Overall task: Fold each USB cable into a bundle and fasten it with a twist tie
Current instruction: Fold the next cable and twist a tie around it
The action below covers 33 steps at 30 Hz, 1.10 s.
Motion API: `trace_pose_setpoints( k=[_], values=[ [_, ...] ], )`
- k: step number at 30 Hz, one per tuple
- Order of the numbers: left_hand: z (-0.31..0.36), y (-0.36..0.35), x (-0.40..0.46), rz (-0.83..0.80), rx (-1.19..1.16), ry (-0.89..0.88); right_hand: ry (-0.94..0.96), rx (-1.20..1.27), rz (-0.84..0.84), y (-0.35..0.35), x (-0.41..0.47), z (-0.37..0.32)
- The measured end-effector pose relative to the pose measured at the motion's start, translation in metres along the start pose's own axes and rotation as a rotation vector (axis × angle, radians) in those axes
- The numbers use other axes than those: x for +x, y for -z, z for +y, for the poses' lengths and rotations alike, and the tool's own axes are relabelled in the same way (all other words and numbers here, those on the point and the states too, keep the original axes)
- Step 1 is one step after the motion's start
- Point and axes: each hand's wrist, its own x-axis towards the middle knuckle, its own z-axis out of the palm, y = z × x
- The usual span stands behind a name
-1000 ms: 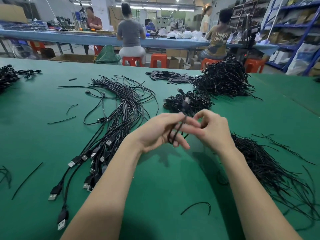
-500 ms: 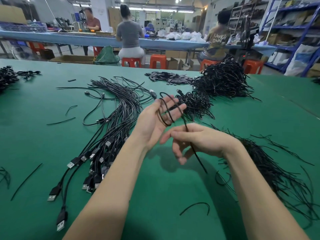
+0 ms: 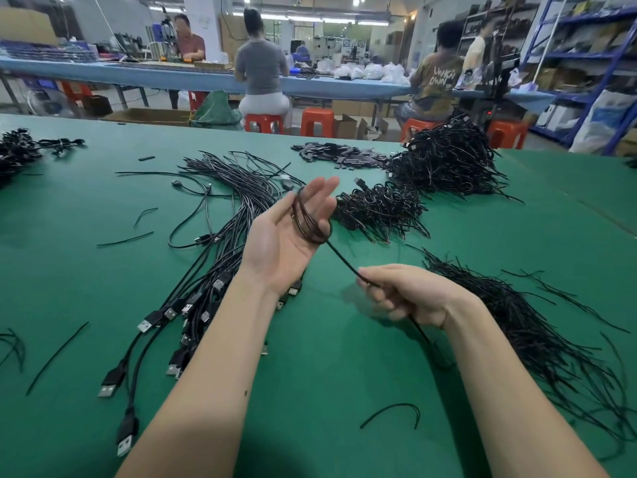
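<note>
My left hand (image 3: 286, 232) is raised palm up over the green table (image 3: 86, 270), fingers straight, with a black USB cable (image 3: 310, 222) looped several times round its fingers. The cable's free length (image 3: 343, 262) runs down right into my right hand (image 3: 406, 294), which grips it with curled fingers; its tail hangs out below the hand. A fan of loose USB cables (image 3: 220, 243) lies left of my left arm, plugs toward me. A pile of black twist ties (image 3: 537, 332) lies right of my right hand.
Bundled cables lie in a small heap (image 3: 379, 208) beyond my hands and a bigger heap (image 3: 448, 163) at the back right. Stray ties (image 3: 396, 410) dot the table. More cables (image 3: 20, 150) sit far left. People sit at a blue table (image 3: 138, 72) behind.
My left hand opened and rose, with cable loops now round its fingers. My right hand dropped lower right, drawing the cable's free length out taut.
</note>
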Motion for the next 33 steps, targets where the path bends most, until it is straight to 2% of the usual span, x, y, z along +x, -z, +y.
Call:
trace_pose_setpoints(
  k=[2,4,6,8,11,15,19,21,25,27,29,31,33],
  values=[
    [0.003,0.002,-0.005,-0.104,0.2,0.108,0.034,0.159,0.191,0.005,0.001,-0.003],
    [0.004,0.002,-0.007,-0.192,0.469,0.226,0.112,0.326,0.294,0.009,-0.001,-0.013],
    [-0.004,0.001,-0.004,-0.212,0.791,0.342,0.201,0.378,0.367,0.008,-0.004,-0.026],
    [-0.017,-0.002,0.001,-0.118,1.048,0.375,0.287,0.302,0.414,0.001,-0.007,-0.036],
    [-0.032,-0.004,0.007,0.06,1.217,0.213,0.387,0.183,0.386,-0.016,-0.008,-0.045],
    [-0.033,-0.004,0.011,0.266,1.011,-0.029,0.381,0.083,0.16,-0.031,-0.01,-0.039],
    [-0.036,-0.01,0.015,0.294,0.557,0.021,0.249,-0.038,0.009,-0.032,-0.007,-0.026],
    [-0.035,-0.011,0.015,0.293,0.394,0.043,0.198,-0.055,0.041,-0.031,-0.004,-0.021],
    [-0.036,-0.012,0.012,0.315,0.28,0.069,0.182,-0.189,0.175,-0.02,-0.003,-0.016],
    [-0.035,-0.01,0.01,0.282,0.233,0.097,0.21,-0.054,0.272,-0.013,-0.002,-0.017],
    [-0.033,-0.009,0.008,0.204,0.182,0.154,0.257,0.151,0.244,-0.008,-0.003,-0.02],
    [-0.033,-0.008,0.008,0.131,0.186,0.206,0.297,0.125,0.275,-0.006,-0.003,-0.02],
    [-0.036,-0.006,0.009,0.121,0.295,0.199,0.339,-0.018,0.439,-0.007,-0.002,-0.019]
  ],
)
